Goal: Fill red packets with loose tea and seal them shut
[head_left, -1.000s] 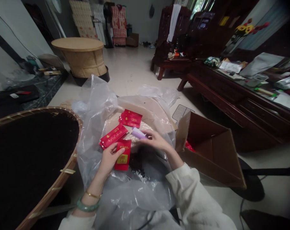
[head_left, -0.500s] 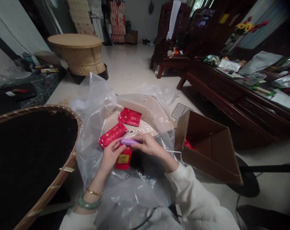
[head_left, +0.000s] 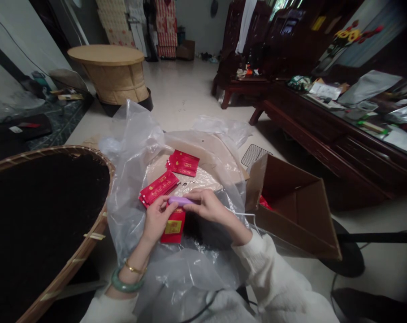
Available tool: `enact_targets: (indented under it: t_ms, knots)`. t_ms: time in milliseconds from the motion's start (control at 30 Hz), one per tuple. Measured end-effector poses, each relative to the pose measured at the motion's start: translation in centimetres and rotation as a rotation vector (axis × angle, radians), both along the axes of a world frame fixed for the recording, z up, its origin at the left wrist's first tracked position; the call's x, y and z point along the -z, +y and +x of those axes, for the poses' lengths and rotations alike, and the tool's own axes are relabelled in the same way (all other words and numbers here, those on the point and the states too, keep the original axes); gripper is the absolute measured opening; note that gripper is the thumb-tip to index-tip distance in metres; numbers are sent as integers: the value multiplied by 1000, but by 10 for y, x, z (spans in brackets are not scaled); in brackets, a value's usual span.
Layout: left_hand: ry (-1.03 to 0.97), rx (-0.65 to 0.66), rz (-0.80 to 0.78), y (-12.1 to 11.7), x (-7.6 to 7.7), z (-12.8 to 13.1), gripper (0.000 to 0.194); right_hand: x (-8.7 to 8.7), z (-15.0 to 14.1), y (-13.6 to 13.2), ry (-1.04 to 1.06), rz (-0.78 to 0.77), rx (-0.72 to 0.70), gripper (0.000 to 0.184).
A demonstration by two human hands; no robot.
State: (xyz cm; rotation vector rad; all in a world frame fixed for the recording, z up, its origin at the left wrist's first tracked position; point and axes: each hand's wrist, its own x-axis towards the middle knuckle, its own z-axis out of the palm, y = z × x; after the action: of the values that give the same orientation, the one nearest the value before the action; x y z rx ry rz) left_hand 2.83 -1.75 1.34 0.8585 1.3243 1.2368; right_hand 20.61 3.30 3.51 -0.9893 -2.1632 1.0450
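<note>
A purple handheld bag sealer with a white cord lies across the top of a red packet with a gold label. My right hand is closed around the sealer's right end. At its left end, my left hand pinches the packet's top corner, thumb against the sealer. Just beyond the hands lie one pile of red packets and, further back, a second pile of red packets. Dark loose bits show under the packet. Parts of the sealer are hidden by my fingers.
Clear plastic sheeting surrounds the work surface. On the left stands a wide woven tray full of dark loose material. An open cardboard box with something red inside is at right. A long dark wooden table stands beyond it.
The packet hangs slightly lower and shows more of its front below the sealer. My right hand has shifted a little to the left along the sealer.
</note>
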Motion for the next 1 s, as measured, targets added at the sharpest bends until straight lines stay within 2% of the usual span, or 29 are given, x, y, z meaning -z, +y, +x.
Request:
enact_targets:
  t_ms: [133, 233, 333, 467, 667, 767, 833, 900, 1000]
  knots:
    - [36, 102, -51, 0, -4, 0, 56, 1, 3, 2, 16, 9, -16, 23]
    - [89, 149, -53, -1, -7, 0, 49, 0, 3, 3, 24, -1, -27, 27]
    - [120, 119, -49, -1, -7, 0, 44, -2, 1, 3, 9, 24, -57, 29]
    - [152, 98, -42, 0, -4, 0, 43, -4, -2, 3, -8, 73, -77, 22]
    - [243, 88, 22, 2, 4, 0, 40, -5, -2, -1, -47, 74, -104, 22]
    - [152, 63, 36, 3, 6, 1, 45, -1, -2, 1, 5, 40, -89, 23]
    - [50, 49, 4, 4, 6, 2, 54, 7, 1, 9, 78, 4, -38, 29]
    - [-20, 21, -25, 4, 6, 2, 61, 18, 8, 23, 88, 12, 107, 35]
    - [-42, -67, -28, 3, 6, -1, 56, 35, 22, 48, -148, 68, 381, 40]
